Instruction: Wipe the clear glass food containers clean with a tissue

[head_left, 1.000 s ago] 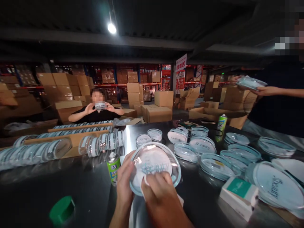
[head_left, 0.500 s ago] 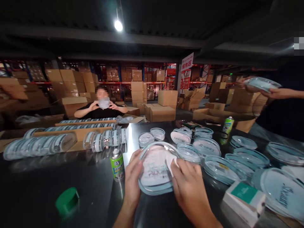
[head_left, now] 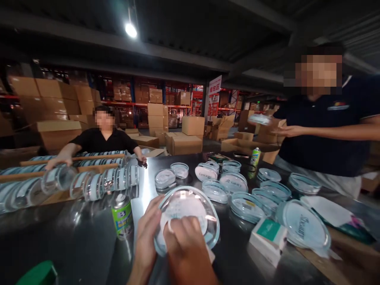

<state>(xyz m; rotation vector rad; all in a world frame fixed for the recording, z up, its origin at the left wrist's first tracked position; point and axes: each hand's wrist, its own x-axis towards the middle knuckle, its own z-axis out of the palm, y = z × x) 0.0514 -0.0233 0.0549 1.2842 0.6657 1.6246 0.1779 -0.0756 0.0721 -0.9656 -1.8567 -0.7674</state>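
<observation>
In front of me is a clear oval plastic case [head_left: 209, 213] with a light-blue rim and a white printed sheet inside, tilted toward me. My left hand [head_left: 147, 233] grips its left edge, fingers behind and thumb in front. The fingers of my right hand [head_left: 185, 245] are bent and pressed to the lower front of the case. A white wipe [head_left: 170, 227] shows at them, mostly hidden by the hand. Left of the case stands a green spray can [head_left: 122, 219]. To the right sits a white-and-green box [head_left: 268, 237].
Several similar cases [head_left: 233, 182] lie across the table's right side. Rows of clear cases [head_left: 97, 186] stand at the left, some between cardboard strips. A green cap [head_left: 38, 273] is at front left. One person [head_left: 103, 136] reaches among the rows; another [head_left: 323, 134] holds a case.
My view has turned right. My right hand has moved left and down over the case's front. The person at left has lowered their hands from a raised case to the rows.
</observation>
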